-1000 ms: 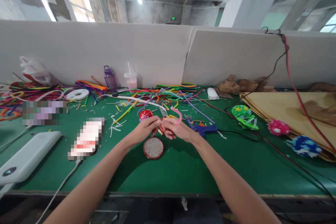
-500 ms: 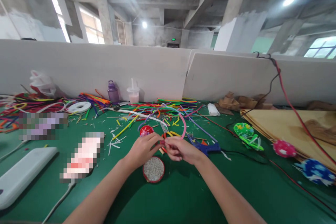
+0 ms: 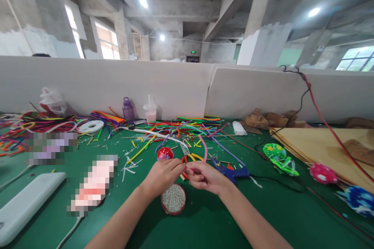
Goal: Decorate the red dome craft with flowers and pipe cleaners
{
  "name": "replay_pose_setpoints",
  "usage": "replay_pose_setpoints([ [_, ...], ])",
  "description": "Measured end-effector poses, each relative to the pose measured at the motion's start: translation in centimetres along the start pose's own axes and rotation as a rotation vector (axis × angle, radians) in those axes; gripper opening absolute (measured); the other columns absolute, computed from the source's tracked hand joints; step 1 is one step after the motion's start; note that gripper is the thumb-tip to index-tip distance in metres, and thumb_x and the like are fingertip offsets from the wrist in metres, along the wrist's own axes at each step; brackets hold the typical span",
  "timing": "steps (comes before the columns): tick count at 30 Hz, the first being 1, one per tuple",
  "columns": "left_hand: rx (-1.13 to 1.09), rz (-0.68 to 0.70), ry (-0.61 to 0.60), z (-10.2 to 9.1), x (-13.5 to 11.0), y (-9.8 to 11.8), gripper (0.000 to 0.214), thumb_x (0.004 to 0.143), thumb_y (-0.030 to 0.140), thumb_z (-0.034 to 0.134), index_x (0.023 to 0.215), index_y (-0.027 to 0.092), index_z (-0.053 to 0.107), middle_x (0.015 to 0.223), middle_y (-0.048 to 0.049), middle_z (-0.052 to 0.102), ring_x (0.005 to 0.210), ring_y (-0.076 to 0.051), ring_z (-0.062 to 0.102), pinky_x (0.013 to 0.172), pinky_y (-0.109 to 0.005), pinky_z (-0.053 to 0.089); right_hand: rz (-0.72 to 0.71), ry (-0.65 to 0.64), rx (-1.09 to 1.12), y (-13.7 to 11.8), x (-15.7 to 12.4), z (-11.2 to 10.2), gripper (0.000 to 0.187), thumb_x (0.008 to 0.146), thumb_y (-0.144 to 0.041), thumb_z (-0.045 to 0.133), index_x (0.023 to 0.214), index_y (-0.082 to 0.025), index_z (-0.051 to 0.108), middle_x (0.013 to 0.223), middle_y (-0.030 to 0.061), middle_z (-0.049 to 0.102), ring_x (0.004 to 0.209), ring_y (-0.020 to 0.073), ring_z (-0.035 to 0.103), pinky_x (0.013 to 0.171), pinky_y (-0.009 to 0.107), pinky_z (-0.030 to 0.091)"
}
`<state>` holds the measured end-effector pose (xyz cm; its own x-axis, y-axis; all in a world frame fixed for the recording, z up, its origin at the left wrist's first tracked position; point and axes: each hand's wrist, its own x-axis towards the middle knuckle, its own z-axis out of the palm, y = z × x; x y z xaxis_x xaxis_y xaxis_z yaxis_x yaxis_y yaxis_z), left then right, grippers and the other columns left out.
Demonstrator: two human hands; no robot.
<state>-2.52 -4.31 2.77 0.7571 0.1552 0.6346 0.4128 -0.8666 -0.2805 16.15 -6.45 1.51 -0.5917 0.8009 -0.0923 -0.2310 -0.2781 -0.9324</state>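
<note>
My left hand (image 3: 163,177) and my right hand (image 3: 207,177) meet at the fingertips over the table. Both are closed in a pinch on a small pinkish-red piece (image 3: 186,167), mostly hidden by the fingers. Just below them sits a round red-rimmed container (image 3: 173,199) full of small whitish grains. Behind my left hand is a red round thing (image 3: 165,153) with pinkish bits on it. Scissors (image 3: 184,148) with red-orange handles lie beyond the fingertips, partly covered. A curved pink pipe cleaner (image 3: 204,147) lies behind my right hand, next to a blue glue gun (image 3: 236,172).
Many coloured pipe cleaners (image 3: 187,126) and white scraps are strewn at the back. A purple bottle (image 3: 128,111) and a lidded cup (image 3: 150,113) stand by the partition. A white power bank (image 3: 30,206) lies left; a green ornament (image 3: 276,153) and cardboard sheets (image 3: 309,144) are right.
The view has tilted up slightly, so the table sits lower in the picture. My hands stay together in the pinch, with only slight finger movement.
</note>
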Motion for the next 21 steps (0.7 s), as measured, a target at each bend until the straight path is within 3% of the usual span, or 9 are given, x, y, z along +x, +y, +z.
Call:
replay_pose_setpoints([
  [6,-0.259,-0.164,-0.085,-0.1,0.1,0.0,0.020,0.094,0.021,0.041,0.086,0.016,0.059,0.077,-0.0034,0.064,0.066,-0.013,0.059,0.059,-0.023,0.043,-0.057,0.056,-0.105,-0.8,-0.7,0.5,0.027,0.077,-0.033,0.058,0.059,-0.017,0.045,0.043,-0.0104,0.030,0.032,0.0014,0.023,0.033,0.018,0.011],
  [11,-0.619,-0.379,-0.191,-0.7,0.5,0.4,0.020,0.092,0.026,0.044,0.087,0.017,0.061,0.079,-0.0036,0.062,0.070,-0.013,0.056,0.066,-0.024,0.042,-0.098,0.077,-0.394,-1.5,-1.4,0.5,0.023,0.080,-0.034,0.054,0.067,-0.017,0.049,0.047,-0.0093,0.035,0.035,0.0033,0.029,0.034,0.018,0.019],
  [14,-0.864,-0.562,-0.234,-0.7,0.9,0.7,0.026,0.090,0.033,0.046,0.077,0.014,0.060,0.064,-0.0006,0.056,0.058,-0.011,0.049,0.058,-0.024,0.038,-0.139,0.065,-0.502,-1.7,-1.6,0.4,0.026,0.083,-0.037,0.051,0.067,-0.017,0.048,0.047,-0.0089,0.036,0.037,0.0045,0.031,0.037,0.019,0.023],
  [17,-1.246,-0.774,-0.269,-0.3,1.2,0.8,0.031,0.086,0.039,0.049,0.071,0.013,0.056,0.054,0.0015,0.049,0.050,-0.009,0.045,0.053,-0.024,0.036,-0.228,0.089,-0.680,-1.6,-1.7,0.4,0.028,0.088,-0.036,0.044,0.066,-0.018,0.048,0.049,-0.0070,0.039,0.041,0.0063,0.035,0.042,0.021,0.028],
  [19,-1.482,-0.930,-0.218,0.0,1.2,0.7,0.029,0.079,0.039,0.058,0.066,0.014,0.052,0.058,0.0021,0.048,0.050,-0.008,0.044,0.051,-0.023,0.036,-0.337,0.161,-0.836,-1.3,-1.5,0.6,0.029,0.089,-0.031,0.043,0.064,-0.018,0.048,0.053,-0.0052,0.043,0.048,0.0078,0.038,0.050,0.022,0.032],
  [21,-1.601,-1.032,-0.246,0.1,1.2,0.5,0.029,0.075,0.039,0.063,0.066,0.014,0.051,0.057,0.0035,0.045,0.047,-0.007,0.042,0.047,-0.022,0.035,-0.431,0.257,-0.929,-1.0,-1.3,0.8,0.026,0.086,-0.026,0.047,0.061,-0.018,0.047,0.056,-0.0041,0.045,0.054,0.0089,0.039,0.056,0.023,0.033],
])
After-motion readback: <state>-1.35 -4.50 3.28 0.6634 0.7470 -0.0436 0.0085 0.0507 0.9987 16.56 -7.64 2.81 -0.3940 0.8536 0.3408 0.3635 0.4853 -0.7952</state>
